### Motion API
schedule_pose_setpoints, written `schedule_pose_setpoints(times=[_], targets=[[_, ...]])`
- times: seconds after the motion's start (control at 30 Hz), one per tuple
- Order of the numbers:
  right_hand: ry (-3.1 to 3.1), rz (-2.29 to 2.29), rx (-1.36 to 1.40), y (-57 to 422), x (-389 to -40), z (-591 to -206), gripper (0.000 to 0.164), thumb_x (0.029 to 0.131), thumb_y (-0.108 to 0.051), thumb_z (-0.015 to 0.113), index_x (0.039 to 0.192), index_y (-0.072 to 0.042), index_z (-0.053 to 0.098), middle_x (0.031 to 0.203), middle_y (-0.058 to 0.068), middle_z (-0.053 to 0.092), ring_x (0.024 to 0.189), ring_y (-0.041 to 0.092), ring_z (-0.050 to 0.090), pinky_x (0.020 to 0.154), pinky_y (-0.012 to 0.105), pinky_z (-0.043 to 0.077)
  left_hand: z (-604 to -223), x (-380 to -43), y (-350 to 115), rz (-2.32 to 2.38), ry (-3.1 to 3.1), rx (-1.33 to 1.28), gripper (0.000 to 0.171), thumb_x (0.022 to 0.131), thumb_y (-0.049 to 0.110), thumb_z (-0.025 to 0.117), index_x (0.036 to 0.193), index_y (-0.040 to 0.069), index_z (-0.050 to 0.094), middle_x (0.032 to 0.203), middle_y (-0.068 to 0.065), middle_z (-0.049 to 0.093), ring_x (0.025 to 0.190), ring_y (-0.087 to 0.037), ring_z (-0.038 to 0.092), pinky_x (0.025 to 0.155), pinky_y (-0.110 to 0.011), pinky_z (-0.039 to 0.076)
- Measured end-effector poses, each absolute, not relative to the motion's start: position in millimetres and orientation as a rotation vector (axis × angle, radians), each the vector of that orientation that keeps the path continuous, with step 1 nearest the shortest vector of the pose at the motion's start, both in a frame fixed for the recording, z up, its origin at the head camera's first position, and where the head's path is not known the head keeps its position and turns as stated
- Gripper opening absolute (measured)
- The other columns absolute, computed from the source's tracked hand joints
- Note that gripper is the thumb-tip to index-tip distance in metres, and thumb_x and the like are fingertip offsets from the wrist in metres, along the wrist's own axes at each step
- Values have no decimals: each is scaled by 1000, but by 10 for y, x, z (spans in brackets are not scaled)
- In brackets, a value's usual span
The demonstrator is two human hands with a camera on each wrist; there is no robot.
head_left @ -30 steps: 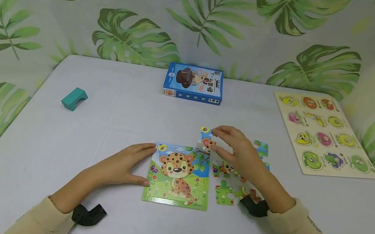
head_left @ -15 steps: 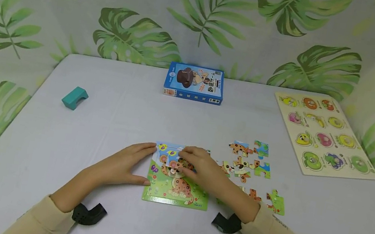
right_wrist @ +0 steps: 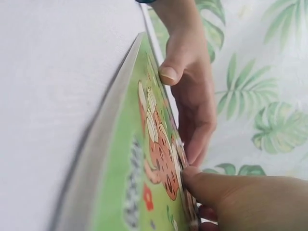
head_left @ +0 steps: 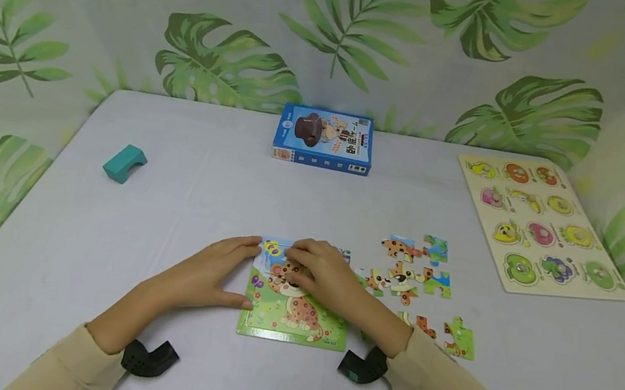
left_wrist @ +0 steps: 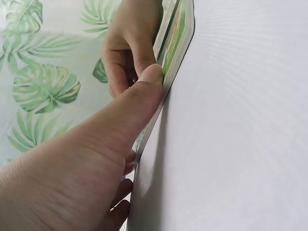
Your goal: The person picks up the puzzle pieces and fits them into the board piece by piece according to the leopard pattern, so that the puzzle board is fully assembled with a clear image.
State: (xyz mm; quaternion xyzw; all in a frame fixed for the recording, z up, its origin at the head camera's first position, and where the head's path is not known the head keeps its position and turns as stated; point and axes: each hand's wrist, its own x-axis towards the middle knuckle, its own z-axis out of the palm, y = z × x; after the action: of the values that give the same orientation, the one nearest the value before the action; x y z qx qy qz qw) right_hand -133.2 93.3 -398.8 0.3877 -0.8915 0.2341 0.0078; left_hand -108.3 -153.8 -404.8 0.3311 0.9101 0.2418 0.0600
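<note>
A leopard puzzle board (head_left: 266,325) lies flat near the table's middle. My left hand (head_left: 206,274) rests along its left edge, fingers and thumb spread, with the thumb (left_wrist: 151,74) at the rim in the left wrist view. Over the board's upper left part, my right hand (head_left: 329,281) pinches a puzzle piece (head_left: 275,260) with a yellow and blue corner, which sits close over the matching picture. The fingers cover the piece's right side. In the right wrist view the right thumb (right_wrist: 197,180) presses low against the board's face. Several loose puzzle pieces (head_left: 404,279) lie to the right.
A blue card game box (head_left: 324,140) stands at the back centre. At the left is a teal arch block (head_left: 124,163). A wooden fruit board (head_left: 550,221) lies at the right edge. Black bands (head_left: 148,359) sit on both wrists.
My right hand has carried the puzzle piece from the loose pieces leftward onto the board, then shifted slightly further left to its upper left corner. The left hand has stayed in place.
</note>
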Motion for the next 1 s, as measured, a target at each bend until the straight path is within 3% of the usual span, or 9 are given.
schedule_pose_setpoints(times=[0.2, 0.53, 0.77, 1.0], targets=[[-2808, 774, 1113, 878, -1374, -4018, 39, 84, -32, 62, 117, -12, 61, 117, 5, 52, 104, 21, 48, 86, 38, 38, -4043, -1105, -1525, 680, 2777, 1021, 92, 69, 63, 62, 136, 6, 35, 142, -7, 29, 129, -23, 26, 102, -39, 25], [-2815, 779, 1068, 850, -1376, -4031, 39, 84, -36, 62, 116, -15, 63, 118, 4, 51, 102, 21, 48, 83, 38, 37, -4029, -1108, -1516, 637, 2776, 1061, 84, 70, 64, 60, 138, 20, 39, 140, -11, 32, 125, -29, 31, 98, -45, 29], [-2982, 756, 1043, 851, -1299, -3934, 53, 84, -42, 59, 129, -16, 50, 132, 8, 41, 117, 28, 39, 93, 47, 27, -4036, -1103, -1525, 627, 2782, 1075, 83, 71, 65, 58, 138, 20, 39, 140, -11, 31, 125, -30, 30, 98, -46, 30], [-2994, 997, 996, 1027, -1235, -3635, 61, 83, -36, 63, 134, -11, 41, 138, 9, 32, 125, 31, 28, 99, 54, 19, -4024, -1104, -1517, 641, 2774, 1070, 84, 70, 65, 59, 138, 19, 39, 141, -12, 30, 126, -30, 29, 99, -46, 28]])
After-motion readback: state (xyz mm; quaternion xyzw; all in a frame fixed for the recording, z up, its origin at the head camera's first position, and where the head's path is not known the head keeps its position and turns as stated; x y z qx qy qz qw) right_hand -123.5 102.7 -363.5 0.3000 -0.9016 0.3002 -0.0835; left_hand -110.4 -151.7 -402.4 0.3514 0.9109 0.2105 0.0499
